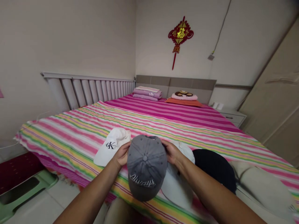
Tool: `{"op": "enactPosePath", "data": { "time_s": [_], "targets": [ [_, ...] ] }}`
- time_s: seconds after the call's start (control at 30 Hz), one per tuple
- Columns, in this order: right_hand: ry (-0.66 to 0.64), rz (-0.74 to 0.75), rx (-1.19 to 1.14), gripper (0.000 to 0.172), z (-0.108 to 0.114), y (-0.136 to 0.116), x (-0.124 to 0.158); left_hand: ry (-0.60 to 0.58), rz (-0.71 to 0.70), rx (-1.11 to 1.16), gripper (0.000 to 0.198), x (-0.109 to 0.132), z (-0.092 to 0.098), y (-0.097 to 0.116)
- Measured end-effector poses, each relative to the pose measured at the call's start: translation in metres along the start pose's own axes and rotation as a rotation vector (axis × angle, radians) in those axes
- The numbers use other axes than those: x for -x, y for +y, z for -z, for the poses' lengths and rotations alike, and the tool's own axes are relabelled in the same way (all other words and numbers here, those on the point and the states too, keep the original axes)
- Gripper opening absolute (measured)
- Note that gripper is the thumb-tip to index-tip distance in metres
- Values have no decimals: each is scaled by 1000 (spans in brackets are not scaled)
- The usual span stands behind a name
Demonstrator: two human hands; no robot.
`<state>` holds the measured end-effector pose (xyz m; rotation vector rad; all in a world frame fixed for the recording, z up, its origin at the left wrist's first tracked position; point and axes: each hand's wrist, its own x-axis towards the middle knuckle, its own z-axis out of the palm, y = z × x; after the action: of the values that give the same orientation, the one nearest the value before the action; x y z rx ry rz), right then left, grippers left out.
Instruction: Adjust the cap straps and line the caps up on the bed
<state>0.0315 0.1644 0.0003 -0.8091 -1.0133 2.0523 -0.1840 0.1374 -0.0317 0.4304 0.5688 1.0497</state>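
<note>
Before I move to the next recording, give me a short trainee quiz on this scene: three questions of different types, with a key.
1. Multiple choice: what colour is the held cap, between the left hand and right hand?
a) black
b) grey
c) pink
2. True or false: the CK cap lies nearer the right hand than the left hand.
3. Fill in: the white lettering on the held cap reads "____".

Key:
1. b
2. False; the CK cap is nearer the left hand.
3. Always
</note>
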Motion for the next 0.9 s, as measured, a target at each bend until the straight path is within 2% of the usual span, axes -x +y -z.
{"op": "enactPosePath", "data": {
  "time_s": [0.17, 0.3, 0.47, 0.6, 0.9],
  "targets": [
    [66, -125, 236, 34, 24, -27, -34, -5, 38, -25, 33, -30, 8, 8],
    [139, -266, 482, 32, 46, -42, -62, -15, 86, -47, 32, -52, 14, 6],
    [202, -374, 763, 28, 64, -51, -89, -13, 122, -71, 30, -77, 19, 8],
    [189, -455, 953, 20, 70, -57, -103, 12, 161, -102, 28, -94, 21, 14],
    [76, -561, 1224, 25, 73, -68, -127, 75, 186, -160, 25, -110, 36, 26]
  ]
}}
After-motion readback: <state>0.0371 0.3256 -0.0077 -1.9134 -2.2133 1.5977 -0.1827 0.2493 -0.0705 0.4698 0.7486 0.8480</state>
